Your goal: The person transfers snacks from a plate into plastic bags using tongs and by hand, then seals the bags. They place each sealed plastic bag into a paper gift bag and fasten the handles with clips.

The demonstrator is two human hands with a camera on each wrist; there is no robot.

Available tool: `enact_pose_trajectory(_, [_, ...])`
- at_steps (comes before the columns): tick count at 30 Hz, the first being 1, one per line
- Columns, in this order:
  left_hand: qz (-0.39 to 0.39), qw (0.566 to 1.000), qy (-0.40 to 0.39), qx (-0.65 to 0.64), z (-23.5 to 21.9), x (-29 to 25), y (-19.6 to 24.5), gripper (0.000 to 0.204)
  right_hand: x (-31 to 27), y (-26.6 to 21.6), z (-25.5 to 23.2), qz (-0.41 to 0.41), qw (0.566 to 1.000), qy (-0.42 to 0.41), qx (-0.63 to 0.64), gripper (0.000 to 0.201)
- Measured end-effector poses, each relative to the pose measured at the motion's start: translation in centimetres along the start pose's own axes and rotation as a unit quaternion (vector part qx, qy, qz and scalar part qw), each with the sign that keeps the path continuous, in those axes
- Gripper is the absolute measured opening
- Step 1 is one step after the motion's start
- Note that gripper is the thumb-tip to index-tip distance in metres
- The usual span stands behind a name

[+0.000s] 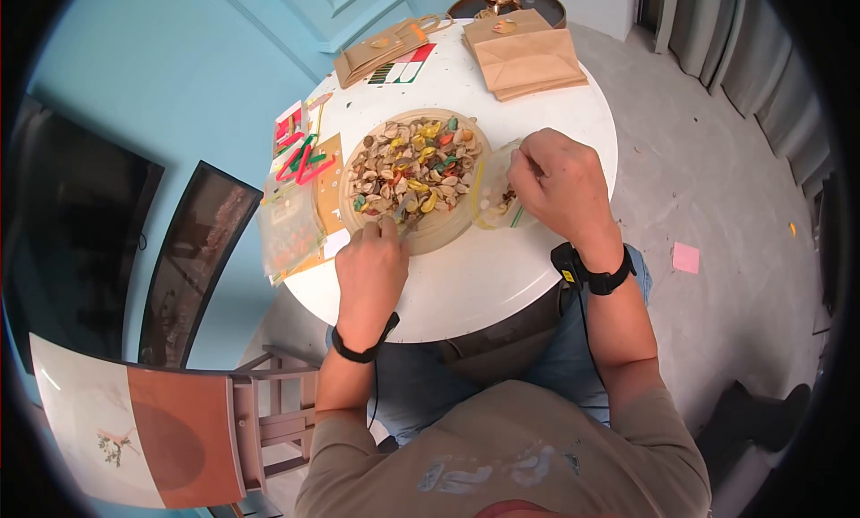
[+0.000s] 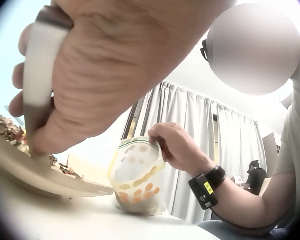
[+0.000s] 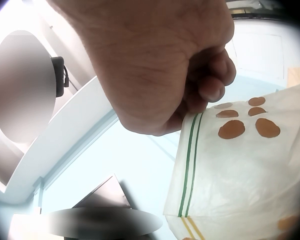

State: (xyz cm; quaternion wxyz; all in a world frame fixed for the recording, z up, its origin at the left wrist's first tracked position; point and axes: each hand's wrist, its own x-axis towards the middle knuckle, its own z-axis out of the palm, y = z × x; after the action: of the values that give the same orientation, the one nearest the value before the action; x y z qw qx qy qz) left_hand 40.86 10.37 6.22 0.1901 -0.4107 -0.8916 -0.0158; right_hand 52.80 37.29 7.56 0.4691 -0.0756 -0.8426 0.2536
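Note:
My left hand [image 1: 370, 265] grips a flat metal utensil [image 2: 41, 70] at the near edge of a round beige tray [image 1: 439, 239]; its lower end dips towards the tray, and I cannot tell its kind. Potpourri [image 1: 414, 164] of dried petals, mostly tan with yellow, green and orange pieces, fills the tray. To the tray's right, my right hand [image 1: 563, 179] pinches the rim of a translucent zip bag [image 3: 240, 165]. The bag has orange spots and green and yellow zip lines. In the left wrist view it stands with its mouth open, bottom near the table.
Brown paper bags [image 1: 528, 59] lie at the far side of the white round table [image 1: 484, 308]. Another clear bag [image 1: 291, 222] lies left of the tray, near red and green strips [image 1: 305, 162]. A wooden stool [image 1: 273, 419] stands at the lower left.

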Motion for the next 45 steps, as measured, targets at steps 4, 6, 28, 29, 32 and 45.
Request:
enact_pose_trajectory(4, [0.007,1.000,0.009,0.005,1.5,1.3,-0.3,0.024,0.1,-0.1,0.1,0.003,1.000,0.000,0.001,0.013])
enact_pose_trajectory(6, [0.015,1.000,0.009,-0.001,1.7,1.6,-0.5,0.021,0.1,-0.1,0.1,0.004,1.000,-0.001,0.000,0.013])
enact_pose_trajectory(28, [0.021,0.999,0.031,0.007,-2.0,-0.2,-1.5,0.017,0.0,0.1,0.1,0.000,1.000,-0.002,-0.002,0.014])
enact_pose_trajectory(29, [0.016,0.999,0.033,0.007,-2.4,-0.2,-1.6,0.020,0.0,0.1,0.1,0.000,1.000,0.000,-0.003,0.014])
enact_pose_trajectory(32, [0.010,0.998,0.055,-0.004,-3.3,-0.3,-1.6,0.027,0.0,0.2,0.2,0.002,1.000,0.000,0.000,0.014])
enact_pose_trajectory(45, [0.112,0.982,0.070,-0.132,-5.6,1.4,5.4,0.035,-0.1,0.2,-0.2,-0.003,1.000,0.006,0.000,0.014])
